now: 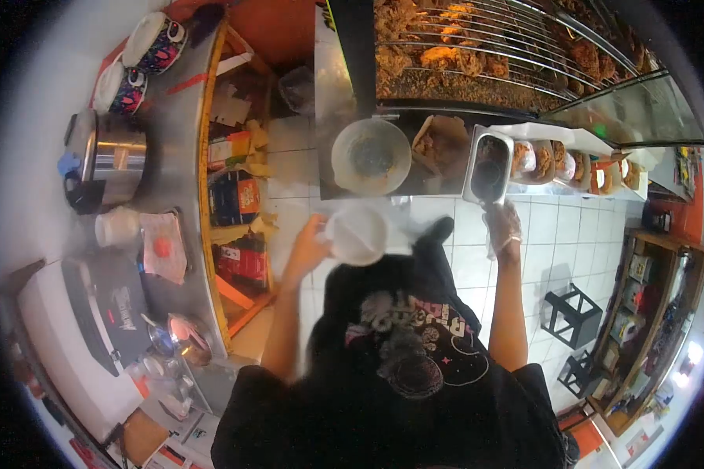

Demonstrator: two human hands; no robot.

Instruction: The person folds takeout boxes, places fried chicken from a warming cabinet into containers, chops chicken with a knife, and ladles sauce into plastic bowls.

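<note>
My left hand point(309, 248) grips the side of a round white bowl point(357, 235), held in front of my dark shirt, below the counter edge. The bowl is slightly blurred, and its contents are hard to make out. On my right hand point(504, 228) is a clear plastic glove. Its fingers close on the near end of a rectangular metal pan point(489, 169) with something dark inside, at the counter's front edge. On the counter to the left of the pan stand a larger whitish bowl point(371, 156) with crumbs and an open cardboard box point(440, 143) holding food.
A lit display case point(477, 59) with fried chicken on wire racks rises behind the counter. Several filled food boxes point(559, 162) line up at right. A steel table point(181, 102) with a large pot point(117, 160) runs along the left. Dark stools point(572, 315) stand on the tiled floor.
</note>
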